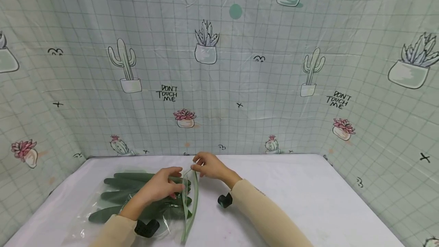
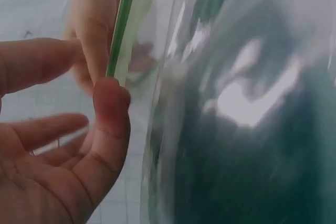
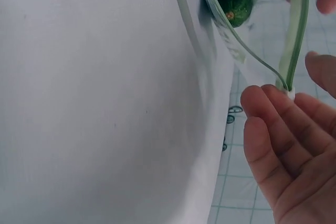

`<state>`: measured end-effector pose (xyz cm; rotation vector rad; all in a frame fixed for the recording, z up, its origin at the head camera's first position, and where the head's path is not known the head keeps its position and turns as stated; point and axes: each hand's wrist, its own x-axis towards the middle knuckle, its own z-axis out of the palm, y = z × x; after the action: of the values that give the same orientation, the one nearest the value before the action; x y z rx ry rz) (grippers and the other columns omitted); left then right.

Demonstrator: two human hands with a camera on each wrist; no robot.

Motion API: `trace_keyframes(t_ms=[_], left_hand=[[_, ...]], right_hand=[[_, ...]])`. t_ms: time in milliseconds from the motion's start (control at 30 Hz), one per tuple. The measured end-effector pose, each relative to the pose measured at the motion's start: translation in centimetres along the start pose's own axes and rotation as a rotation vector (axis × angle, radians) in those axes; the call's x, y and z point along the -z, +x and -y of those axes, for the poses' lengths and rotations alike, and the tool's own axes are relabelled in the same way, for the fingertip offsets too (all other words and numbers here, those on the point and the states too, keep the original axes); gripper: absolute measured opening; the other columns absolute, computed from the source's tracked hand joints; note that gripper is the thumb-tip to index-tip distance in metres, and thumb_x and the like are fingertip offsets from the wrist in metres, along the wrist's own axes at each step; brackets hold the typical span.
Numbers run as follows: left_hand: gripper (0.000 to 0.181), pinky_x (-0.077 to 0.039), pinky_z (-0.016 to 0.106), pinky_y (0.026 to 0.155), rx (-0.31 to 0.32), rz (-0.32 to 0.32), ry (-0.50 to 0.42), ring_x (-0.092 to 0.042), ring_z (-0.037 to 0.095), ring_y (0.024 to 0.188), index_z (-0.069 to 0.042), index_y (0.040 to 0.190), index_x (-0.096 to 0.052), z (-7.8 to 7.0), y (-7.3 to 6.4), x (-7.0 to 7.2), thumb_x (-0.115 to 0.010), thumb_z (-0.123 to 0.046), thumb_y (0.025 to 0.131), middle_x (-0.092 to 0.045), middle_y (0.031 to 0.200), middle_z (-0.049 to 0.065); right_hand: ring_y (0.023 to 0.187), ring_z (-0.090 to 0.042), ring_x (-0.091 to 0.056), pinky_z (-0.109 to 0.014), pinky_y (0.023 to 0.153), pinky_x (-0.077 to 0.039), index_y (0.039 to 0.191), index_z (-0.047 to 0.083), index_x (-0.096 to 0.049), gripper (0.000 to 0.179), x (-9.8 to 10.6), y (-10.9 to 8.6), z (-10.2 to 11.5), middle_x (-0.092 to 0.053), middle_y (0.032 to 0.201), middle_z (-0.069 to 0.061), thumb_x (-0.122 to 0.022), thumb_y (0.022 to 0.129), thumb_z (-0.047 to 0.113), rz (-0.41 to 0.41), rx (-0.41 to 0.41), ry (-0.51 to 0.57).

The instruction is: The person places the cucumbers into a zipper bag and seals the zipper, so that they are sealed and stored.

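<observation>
A clear zip bag [image 1: 82,222] with a pale green closure strip [image 1: 196,197] lies on its side, its mouth parted toward the right. Inside are several dark green cucumbers [image 1: 113,195], whose ends [image 3: 236,9] show in the right wrist view. My left hand [image 1: 157,190] hovers over the bag by its mouth, fingers spread. In the left wrist view its thumb [image 2: 111,108] touches the strip, while the other fingers stand apart. At the far end of the mouth my right hand [image 1: 210,167] holds the corner with the white zip slider [image 3: 290,94] at its curled fingertips.
A white cloth covers the table [image 1: 291,201]. Behind and at both sides hangs a gridded curtain [image 1: 219,87] printed with potted cacti. Dark wrist-worn devices sit at the left wrist [image 1: 146,228] and the right wrist [image 1: 225,200].
</observation>
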<state>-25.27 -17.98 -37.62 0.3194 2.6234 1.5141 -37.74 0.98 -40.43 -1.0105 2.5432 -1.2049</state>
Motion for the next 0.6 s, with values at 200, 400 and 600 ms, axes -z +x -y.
trace_keyframes(t_ms=[200, 400, 600], left_hand=[[0.06, -0.053, 0.038, 0.063, -0.067, 0.012, 0.048, -0.062, 0.021, 0.084, 0.007, 0.139, -0.043, 0.6, 1.6, 1.7, -0.069, -0.008, 0.087, -0.051, 0.129, 0.03], [0.058, -0.052, 0.035, 0.067, -0.122, 0.023, 0.117, -0.063, 0.025, 0.091, 0.006, 0.139, -0.044, 1.1, 3.5, 2.6, -0.067, -0.006, 0.087, -0.055, 0.126, 0.027], [0.058, -0.052, 0.036, 0.069, -0.131, 0.012, 0.129, -0.061, 0.029, 0.097, 0.005, 0.14, -0.044, 1.4, 5.1, 2.9, -0.067, -0.007, 0.088, -0.055, 0.126, 0.024]], right_hand=[[0.062, -0.017, -0.064, -0.028, 0.057, -0.051, 0.109, 0.005, -0.062, 0.027, -0.4, 0.3, 0.1, -0.064, 0.085, 0.001, -0.065, 0.092, 0.026, -0.04, -0.033, 0.024], [0.06, -0.016, -0.061, -0.028, 0.055, -0.048, 0.098, 0.01, -0.062, 0.016, -0.8, 0.6, 0.0, -0.064, 0.077, 0.0, -0.071, 0.087, 0.017, -0.089, -0.072, 0.091], [0.062, -0.011, -0.056, -0.025, 0.054, -0.045, 0.093, 0.009, -0.062, 0.015, -1.2, 0.8, 0.0, -0.061, 0.075, 0.0, -0.07, 0.081, 0.004, -0.138, -0.035, 0.101]])
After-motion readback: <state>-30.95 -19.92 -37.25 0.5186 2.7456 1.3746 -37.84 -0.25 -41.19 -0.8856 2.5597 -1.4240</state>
